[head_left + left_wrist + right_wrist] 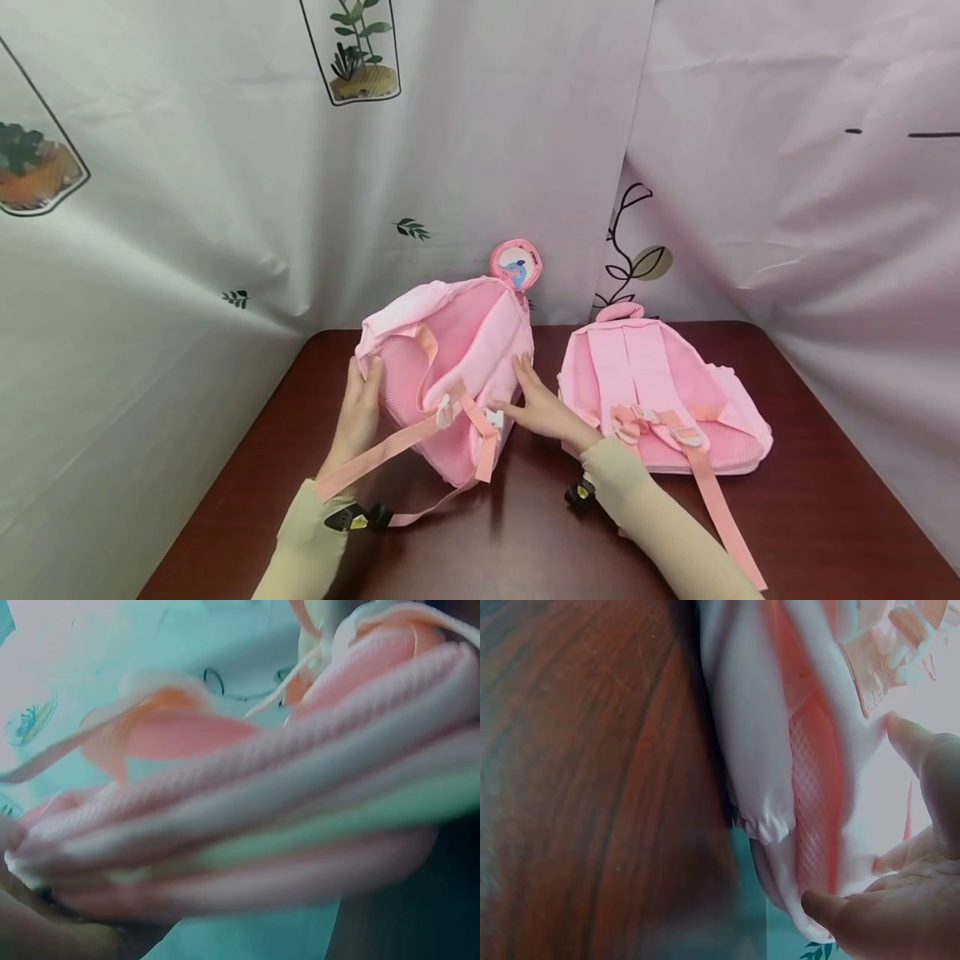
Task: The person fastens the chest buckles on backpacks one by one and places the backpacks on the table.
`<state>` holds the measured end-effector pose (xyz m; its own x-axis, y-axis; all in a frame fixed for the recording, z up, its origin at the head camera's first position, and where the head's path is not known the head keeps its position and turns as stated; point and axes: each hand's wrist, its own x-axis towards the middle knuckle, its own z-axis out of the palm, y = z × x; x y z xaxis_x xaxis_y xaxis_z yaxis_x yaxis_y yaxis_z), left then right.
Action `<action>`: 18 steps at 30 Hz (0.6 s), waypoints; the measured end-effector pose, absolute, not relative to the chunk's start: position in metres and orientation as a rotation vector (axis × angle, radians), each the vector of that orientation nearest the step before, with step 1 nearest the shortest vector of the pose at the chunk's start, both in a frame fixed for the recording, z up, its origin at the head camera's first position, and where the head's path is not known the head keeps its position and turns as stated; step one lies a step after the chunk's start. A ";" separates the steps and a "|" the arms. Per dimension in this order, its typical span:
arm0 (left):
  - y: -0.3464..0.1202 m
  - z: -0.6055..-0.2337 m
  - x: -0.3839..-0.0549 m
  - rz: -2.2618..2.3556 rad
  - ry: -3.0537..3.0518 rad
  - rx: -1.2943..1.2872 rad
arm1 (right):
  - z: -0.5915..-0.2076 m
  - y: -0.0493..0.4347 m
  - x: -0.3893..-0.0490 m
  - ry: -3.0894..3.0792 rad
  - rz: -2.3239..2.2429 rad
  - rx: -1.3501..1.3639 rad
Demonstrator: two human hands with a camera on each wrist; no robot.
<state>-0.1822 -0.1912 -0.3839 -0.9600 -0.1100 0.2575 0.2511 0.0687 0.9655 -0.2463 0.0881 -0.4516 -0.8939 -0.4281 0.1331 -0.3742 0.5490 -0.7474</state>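
Observation:
A pink backpack (472, 325) is held tilted over the table in the head view, its mesh back and straps facing me. My left hand (357, 421) grips its left corner; in the left wrist view the thumb lies over the edge and the other fingers are mostly hidden below. On the opposite side, my right hand (546, 410) touches the bag with spread, fairly straight fingers, near a white buckle (494, 419). Loose peach webbing (382, 457) hangs across my left wrist. A round charm with a blue animal (516, 265) sticks up at the top.
A second pink backpack (648, 367) lies strap side up on the right, one long webbing end (723, 517) trailing toward me. Both bags are on or over a dark reddish-brown wooden table (525, 542). Pale printed curtains (480, 150) hang behind and at the sides.

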 end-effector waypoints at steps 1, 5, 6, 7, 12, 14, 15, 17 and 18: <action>-0.194 -0.383 -0.182 -1.946 -2.112 -0.151 | -0.452 0.088 -0.246 2.704 -1.279 -0.707; -0.208 -0.382 -0.181 -1.772 -2.264 -0.169 | -0.454 0.088 -0.246 2.695 -1.311 -0.724; -0.212 -0.383 -0.181 -1.736 -2.307 -0.165 | -0.455 0.088 -0.246 2.692 -1.313 -0.723; -0.215 -0.383 -0.180 -1.710 -2.347 -0.160 | -0.455 0.089 -0.246 2.691 -1.317 -0.720; -0.228 -0.390 -0.179 -1.698 -2.513 -0.108 | -0.457 0.092 -0.247 2.687 -1.284 -0.691; -0.234 -0.395 -0.180 -1.738 -2.555 -0.091 | -0.456 0.093 -0.247 2.683 -1.269 -0.679; -0.236 -0.399 -0.180 -1.794 -2.561 -0.091 | -0.456 0.094 -0.248 2.687 -1.258 -0.680; -0.241 -0.408 -0.180 -1.885 -2.579 -0.100 | -0.456 0.095 -0.250 2.696 -1.230 -0.688; -0.243 -0.412 -0.180 -1.924 -2.590 -0.112 | -0.456 0.095 -0.251 2.700 -1.214 -0.695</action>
